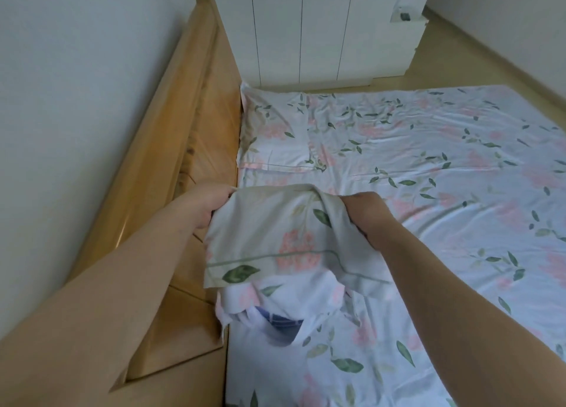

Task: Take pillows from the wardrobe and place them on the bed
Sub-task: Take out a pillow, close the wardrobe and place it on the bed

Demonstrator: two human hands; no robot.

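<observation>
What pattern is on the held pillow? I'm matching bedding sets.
Pink flowers and green leaves on white, seen in the head view: the pillow.

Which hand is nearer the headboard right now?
Left. The left hand grips the held pillow's corner right beside the headboard; the right hand grips the opposite corner, farther out over the bed.

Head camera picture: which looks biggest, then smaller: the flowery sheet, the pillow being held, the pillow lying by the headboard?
1. Flowery sheet
2. Held pillow and lying pillow: look alike; the held one is nearer, so unsure.
</observation>
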